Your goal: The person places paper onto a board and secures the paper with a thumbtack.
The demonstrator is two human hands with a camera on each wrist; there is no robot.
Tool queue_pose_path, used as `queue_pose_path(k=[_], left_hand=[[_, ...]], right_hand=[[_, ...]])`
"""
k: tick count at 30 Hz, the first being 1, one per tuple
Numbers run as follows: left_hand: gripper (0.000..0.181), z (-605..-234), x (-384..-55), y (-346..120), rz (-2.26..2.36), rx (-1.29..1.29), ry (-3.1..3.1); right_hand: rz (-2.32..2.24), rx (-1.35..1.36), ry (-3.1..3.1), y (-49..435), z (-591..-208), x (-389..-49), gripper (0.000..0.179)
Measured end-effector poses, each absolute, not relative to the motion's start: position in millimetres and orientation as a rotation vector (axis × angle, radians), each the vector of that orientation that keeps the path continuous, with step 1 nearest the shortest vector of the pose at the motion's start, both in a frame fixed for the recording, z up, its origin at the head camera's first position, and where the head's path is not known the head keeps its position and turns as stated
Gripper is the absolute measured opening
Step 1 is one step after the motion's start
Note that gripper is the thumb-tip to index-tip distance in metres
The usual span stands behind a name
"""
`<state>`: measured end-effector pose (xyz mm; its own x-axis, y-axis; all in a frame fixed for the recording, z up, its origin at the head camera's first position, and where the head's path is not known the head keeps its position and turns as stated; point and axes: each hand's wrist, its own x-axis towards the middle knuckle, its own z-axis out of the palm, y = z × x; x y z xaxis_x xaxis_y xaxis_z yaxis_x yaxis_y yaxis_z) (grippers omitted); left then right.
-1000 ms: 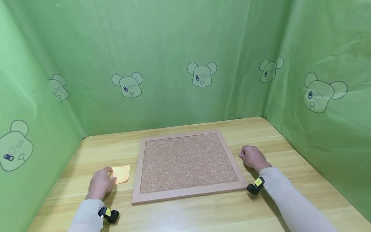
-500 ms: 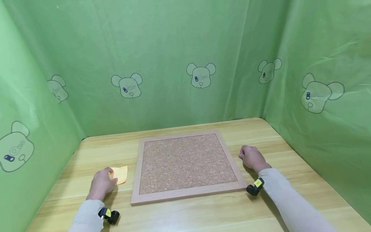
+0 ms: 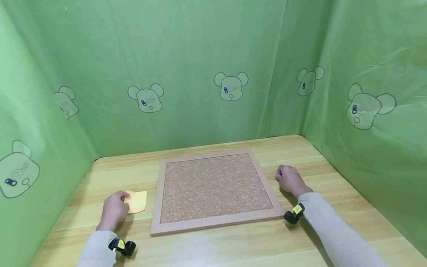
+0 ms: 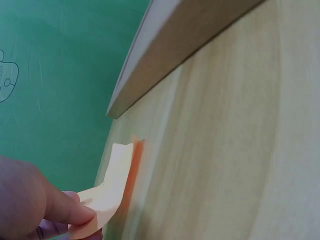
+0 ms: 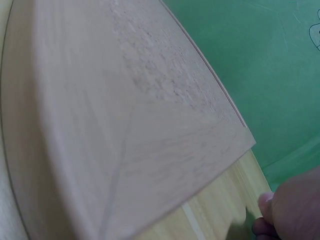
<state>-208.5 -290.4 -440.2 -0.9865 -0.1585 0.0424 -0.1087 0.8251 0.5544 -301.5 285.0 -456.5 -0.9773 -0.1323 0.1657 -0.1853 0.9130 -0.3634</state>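
My left hand [image 3: 114, 207] pinches the near-left edge of a pale orange sticky note [image 3: 137, 202] between thumb and fingers, left of the corkboard. In the left wrist view the sticky note [image 4: 112, 185] bends upward from the pinch, with an orange strip along its far edge close over the table. A wood-framed corkboard [image 3: 217, 185] lies flat in the middle. Just right of its frame, my right hand [image 3: 291, 180] rests with fingers curled in and nothing visible in them. The right wrist view shows the frame's corner [image 5: 185, 165] beside that hand's thumb [image 5: 266, 206].
The light wooden table [image 3: 213, 248] runs under everything. Green curtains [image 3: 186, 122] with printed bear heads enclose it at the back and both sides. Black wrist cameras [image 3: 123, 246] sit on both sleeves.
The left hand has drawn slightly left, and the sticky note has shifted a little left with it. The right hand and the corkboard stay in place.
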Motion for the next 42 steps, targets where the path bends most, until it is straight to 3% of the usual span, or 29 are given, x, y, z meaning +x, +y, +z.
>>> queue_pose_path(k=[17, 24, 30, 42], left_hand=[[0.052, -427.1, -210.5, -280.0, -0.977, 0.242, -2.85], [0.054, -424.8, -212.6, -276.2, -1.003, 0.277, -2.844], [0.051, -423.5, -213.6, -272.7, -1.029, 0.299, -2.82], [0.047, -417.4, -217.2, -258.1, -1.118, 0.307, -2.714]], right_hand=[[0.596, 0.289, -2.869, 287.1, -460.5, -304.2, 0.012], [0.59, 0.251, -2.88, 286.7, -459.6, -304.6, 0.023], [0.575, 0.252, -2.892, 285.7, -455.9, -303.5, 0.011], [0.574, 0.244, -2.909, 285.3, -457.2, -304.5, 0.009]])
